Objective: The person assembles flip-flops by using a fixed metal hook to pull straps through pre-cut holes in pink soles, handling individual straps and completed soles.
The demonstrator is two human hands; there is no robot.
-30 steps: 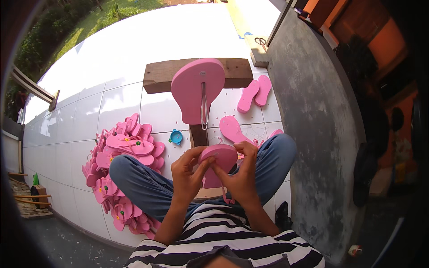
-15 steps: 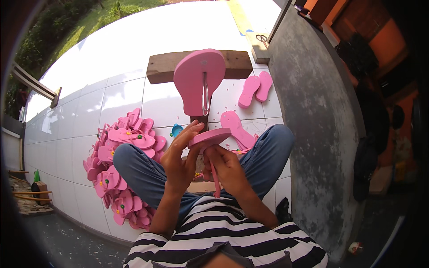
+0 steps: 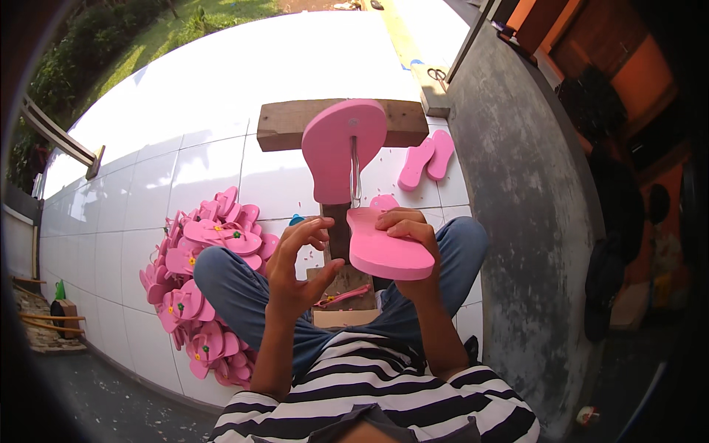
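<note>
White tiled floor (image 3: 185,162); right hand (image 3: 406,229) clamped on pink sole (image 3: 384,251), left hand (image 3: 299,269) spread, empty.

Pink foam sandal sole (image 3: 385,249), plain, no strap fitted, held roughly flat and tilted slightly, toe end pointing away, above the lap. Right hand (image 3: 410,229) grips its far end, fingers (image 3: 399,224) curled over the top edge; left hand (image 3: 299,267) is open just beside it, not touching.

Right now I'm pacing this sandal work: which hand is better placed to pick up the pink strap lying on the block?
Left. The left hand is open and empty, hovering just above the strap, while the right hand grips a pink sole.
</note>
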